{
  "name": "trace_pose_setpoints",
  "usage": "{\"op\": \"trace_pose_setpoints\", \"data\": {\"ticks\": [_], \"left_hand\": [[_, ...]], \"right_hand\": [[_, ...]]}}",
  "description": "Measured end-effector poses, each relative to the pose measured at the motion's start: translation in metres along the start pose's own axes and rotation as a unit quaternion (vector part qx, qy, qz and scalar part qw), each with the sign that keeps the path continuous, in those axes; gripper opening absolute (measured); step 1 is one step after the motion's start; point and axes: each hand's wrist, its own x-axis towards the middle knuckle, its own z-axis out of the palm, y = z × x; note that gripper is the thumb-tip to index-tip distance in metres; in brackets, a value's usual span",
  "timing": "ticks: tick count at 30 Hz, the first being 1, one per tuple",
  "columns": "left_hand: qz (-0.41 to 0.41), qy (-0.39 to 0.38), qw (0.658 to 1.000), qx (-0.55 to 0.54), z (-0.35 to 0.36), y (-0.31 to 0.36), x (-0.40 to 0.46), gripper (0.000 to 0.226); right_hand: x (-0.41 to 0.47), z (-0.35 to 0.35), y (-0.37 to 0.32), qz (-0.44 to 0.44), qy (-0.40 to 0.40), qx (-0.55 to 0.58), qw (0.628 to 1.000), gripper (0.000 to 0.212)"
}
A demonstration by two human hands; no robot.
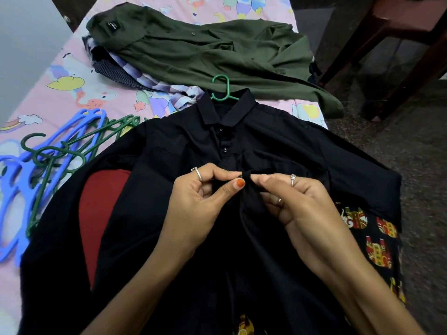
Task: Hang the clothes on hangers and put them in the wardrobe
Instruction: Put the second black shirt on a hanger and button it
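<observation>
A black shirt lies spread over my lap and the bed edge, collar away from me. A green hanger sits inside it, its hook sticking out past the collar. My left hand and my right hand meet at the shirt's button placket, each pinching the black fabric between thumb and fingers. An olive green shirt lies crumpled further up the bed, on top of striped and checked clothes.
A heap of blue and dark green hangers lies on the pink patterned bedsheet at my left. A dark wooden chair stands on the floor at the upper right. A grey wall borders the bed at far left.
</observation>
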Motion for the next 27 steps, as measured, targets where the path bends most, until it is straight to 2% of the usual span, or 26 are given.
{"op": "trace_pose_setpoints", "data": {"ticks": [6, 12, 15, 21, 25, 27], "left_hand": [[-0.005, -0.006, 1.000, -0.014, 0.001, -0.004, -0.003, 0.010], [-0.019, -0.043, 0.999, -0.005, 0.000, -0.003, -0.003, 0.006], [-0.033, -0.053, 0.998, 0.006, -0.002, -0.003, -0.001, 0.016], [-0.030, -0.054, 0.998, 0.016, -0.005, -0.004, 0.002, 0.015], [-0.026, -0.055, 0.998, 0.010, -0.004, -0.005, 0.001, 0.015], [-0.025, -0.053, 0.998, 0.016, -0.003, -0.007, 0.001, 0.009]], "right_hand": [[0.005, -0.005, -0.004, 0.083, -0.019, 0.074, 0.994, 0.012], [0.013, -0.011, -0.002, 0.104, -0.045, 0.080, 0.990, 0.006], [0.016, -0.013, -0.001, 0.113, -0.059, 0.077, 0.989, 0.010], [0.020, -0.014, 0.001, 0.122, -0.071, 0.051, 0.989, 0.018], [0.019, -0.007, 0.004, 0.094, -0.036, 0.001, 0.995, 0.005], [0.022, -0.006, 0.008, 0.057, -0.013, -0.041, 0.997, 0.021]]}}
